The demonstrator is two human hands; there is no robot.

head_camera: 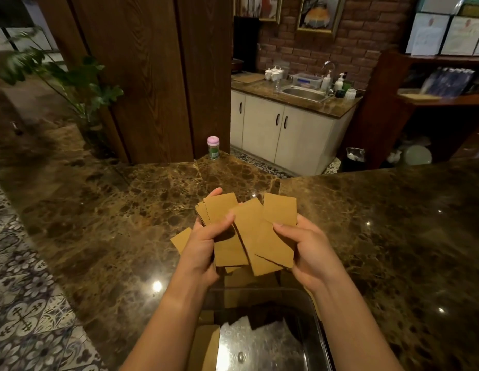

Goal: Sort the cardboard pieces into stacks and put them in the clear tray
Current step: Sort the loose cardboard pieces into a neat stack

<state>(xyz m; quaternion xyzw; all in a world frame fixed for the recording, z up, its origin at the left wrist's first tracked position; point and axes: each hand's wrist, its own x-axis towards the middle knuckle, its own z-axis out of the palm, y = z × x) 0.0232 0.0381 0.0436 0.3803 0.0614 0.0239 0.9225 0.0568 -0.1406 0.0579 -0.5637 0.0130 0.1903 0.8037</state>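
Cardboard pieces (255, 236) fan out above a brown marble surface (112, 223), clamped by left hand (203, 242) and right hand (303, 250). Below the wrists sits the clear tray (317, 325). A pink-capped jar (213, 147) stands well beyond.

A polished brown marble surface (104, 226) reflects small ceiling lights. Behind it stand dark wooden panels (152, 76) and a leafy potted plant (72, 79). Farther back, a red brick wall (364, 36) with framed pictures (319, 13) rises over white cabinets (281, 135) topped by a steel sink (305, 94). Patterned tiles (21, 303) cover the floor on the left; wooden shelving (433, 103) stands on the right.
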